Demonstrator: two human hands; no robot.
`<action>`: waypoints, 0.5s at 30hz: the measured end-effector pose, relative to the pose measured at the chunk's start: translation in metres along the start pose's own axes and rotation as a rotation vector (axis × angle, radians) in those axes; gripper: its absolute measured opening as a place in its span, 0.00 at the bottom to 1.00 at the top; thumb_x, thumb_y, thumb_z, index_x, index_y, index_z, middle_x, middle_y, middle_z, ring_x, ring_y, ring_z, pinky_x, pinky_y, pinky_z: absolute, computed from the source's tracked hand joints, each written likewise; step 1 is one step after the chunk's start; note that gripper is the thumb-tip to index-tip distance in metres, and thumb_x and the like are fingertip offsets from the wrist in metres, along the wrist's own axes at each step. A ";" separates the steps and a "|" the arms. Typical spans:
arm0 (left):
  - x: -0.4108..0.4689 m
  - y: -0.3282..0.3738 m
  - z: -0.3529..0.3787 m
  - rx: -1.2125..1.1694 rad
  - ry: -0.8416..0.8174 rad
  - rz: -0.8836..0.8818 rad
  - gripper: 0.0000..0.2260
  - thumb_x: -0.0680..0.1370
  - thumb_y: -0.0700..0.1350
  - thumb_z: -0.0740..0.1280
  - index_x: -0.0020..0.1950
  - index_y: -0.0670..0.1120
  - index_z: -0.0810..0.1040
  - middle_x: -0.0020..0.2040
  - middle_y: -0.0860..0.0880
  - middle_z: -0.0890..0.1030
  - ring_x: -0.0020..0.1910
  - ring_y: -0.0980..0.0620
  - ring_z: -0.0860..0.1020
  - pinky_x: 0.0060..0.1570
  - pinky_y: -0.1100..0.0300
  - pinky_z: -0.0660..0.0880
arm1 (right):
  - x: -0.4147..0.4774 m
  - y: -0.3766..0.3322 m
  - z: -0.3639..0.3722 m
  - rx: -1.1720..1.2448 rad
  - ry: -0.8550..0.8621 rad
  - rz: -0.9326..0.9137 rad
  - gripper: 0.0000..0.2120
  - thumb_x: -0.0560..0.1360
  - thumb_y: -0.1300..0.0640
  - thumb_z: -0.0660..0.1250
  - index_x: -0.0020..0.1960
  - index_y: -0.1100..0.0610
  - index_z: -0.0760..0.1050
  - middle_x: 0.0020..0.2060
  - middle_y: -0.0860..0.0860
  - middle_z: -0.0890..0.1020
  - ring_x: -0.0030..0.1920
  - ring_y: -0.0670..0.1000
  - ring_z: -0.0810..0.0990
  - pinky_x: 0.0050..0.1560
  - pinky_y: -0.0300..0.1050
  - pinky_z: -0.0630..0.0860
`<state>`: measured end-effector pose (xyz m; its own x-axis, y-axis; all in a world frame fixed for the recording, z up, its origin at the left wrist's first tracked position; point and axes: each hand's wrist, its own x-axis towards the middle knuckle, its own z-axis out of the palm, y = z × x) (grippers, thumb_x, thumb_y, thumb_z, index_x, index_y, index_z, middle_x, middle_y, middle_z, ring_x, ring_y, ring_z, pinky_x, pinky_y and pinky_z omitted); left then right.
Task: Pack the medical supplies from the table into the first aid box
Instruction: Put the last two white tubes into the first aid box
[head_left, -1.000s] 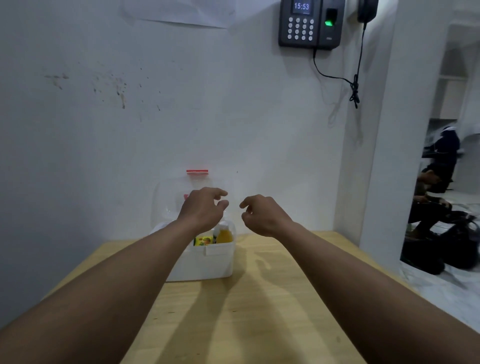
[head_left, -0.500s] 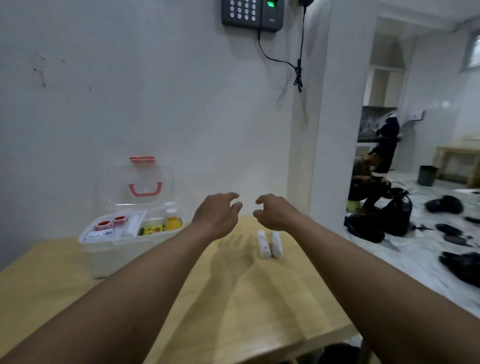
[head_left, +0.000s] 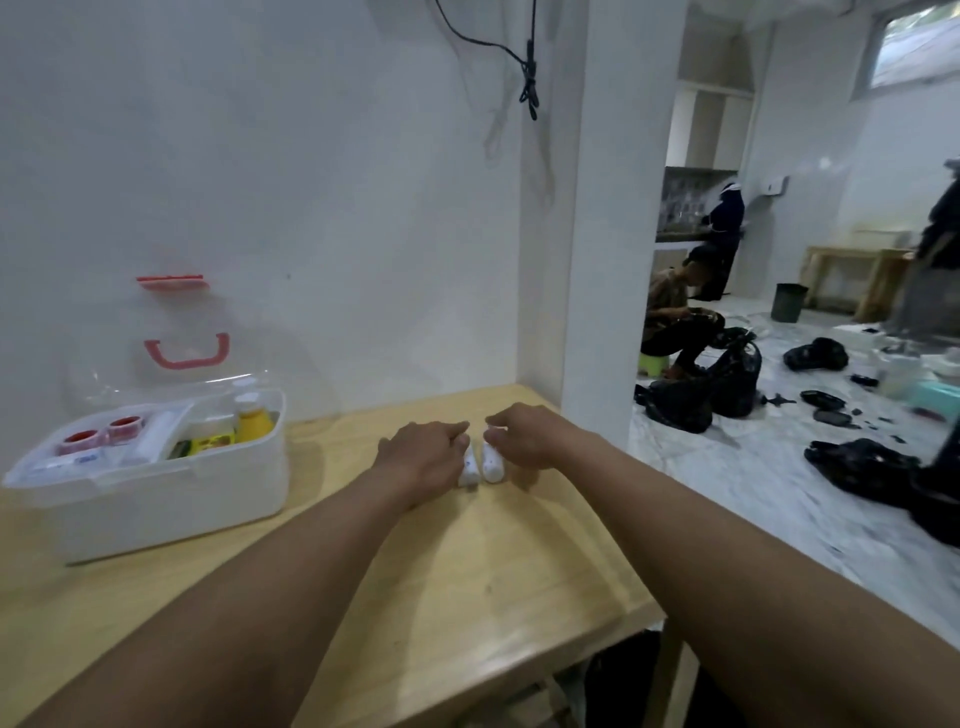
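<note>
Tubes: two small white tubes (head_left: 480, 465) lie side by side on the wooden table (head_left: 519, 582), at 3 o'clock from the box.
Left hand (head_left: 423, 457): fingers curled onto the left tube.
Right hand (head_left: 524, 436): fingertips pinching the right tube's far end.
First aid box (head_left: 171, 499): white, clear lid raised, at 9 o'clock, holding tape rolls (head_left: 101, 434) and a yellow bottle (head_left: 253, 418).

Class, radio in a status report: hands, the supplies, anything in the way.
Left hand on left tube, right hand on right tube; grip unclear. Both tubes on table. Box open, part filled. Path clear.
</note>
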<state>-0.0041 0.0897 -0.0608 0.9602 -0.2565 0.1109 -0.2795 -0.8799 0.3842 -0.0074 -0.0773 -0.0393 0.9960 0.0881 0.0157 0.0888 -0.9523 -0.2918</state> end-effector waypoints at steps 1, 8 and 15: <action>0.000 0.000 0.002 -0.003 -0.004 -0.003 0.20 0.83 0.56 0.52 0.74 0.60 0.68 0.73 0.51 0.73 0.72 0.45 0.68 0.69 0.42 0.65 | 0.000 0.001 0.000 0.019 -0.002 -0.006 0.21 0.83 0.49 0.56 0.74 0.53 0.69 0.72 0.54 0.73 0.69 0.56 0.72 0.64 0.46 0.68; -0.001 0.004 -0.005 -0.005 0.008 -0.066 0.19 0.79 0.52 0.57 0.69 0.62 0.74 0.68 0.53 0.78 0.67 0.46 0.73 0.65 0.46 0.67 | 0.001 0.004 -0.001 0.093 0.015 -0.003 0.18 0.81 0.51 0.61 0.70 0.51 0.75 0.68 0.52 0.77 0.65 0.53 0.76 0.57 0.41 0.70; 0.004 0.006 -0.003 -0.124 0.123 -0.123 0.15 0.75 0.57 0.66 0.60 0.56 0.82 0.54 0.53 0.85 0.58 0.48 0.80 0.61 0.47 0.73 | 0.007 0.001 0.001 0.161 0.028 0.011 0.18 0.79 0.53 0.63 0.68 0.52 0.77 0.67 0.52 0.78 0.63 0.53 0.77 0.52 0.39 0.69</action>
<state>-0.0019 0.0841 -0.0553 0.9820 -0.0932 0.1642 -0.1655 -0.8436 0.5109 0.0000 -0.0776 -0.0405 0.9970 0.0680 0.0377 0.0777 -0.8938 -0.4417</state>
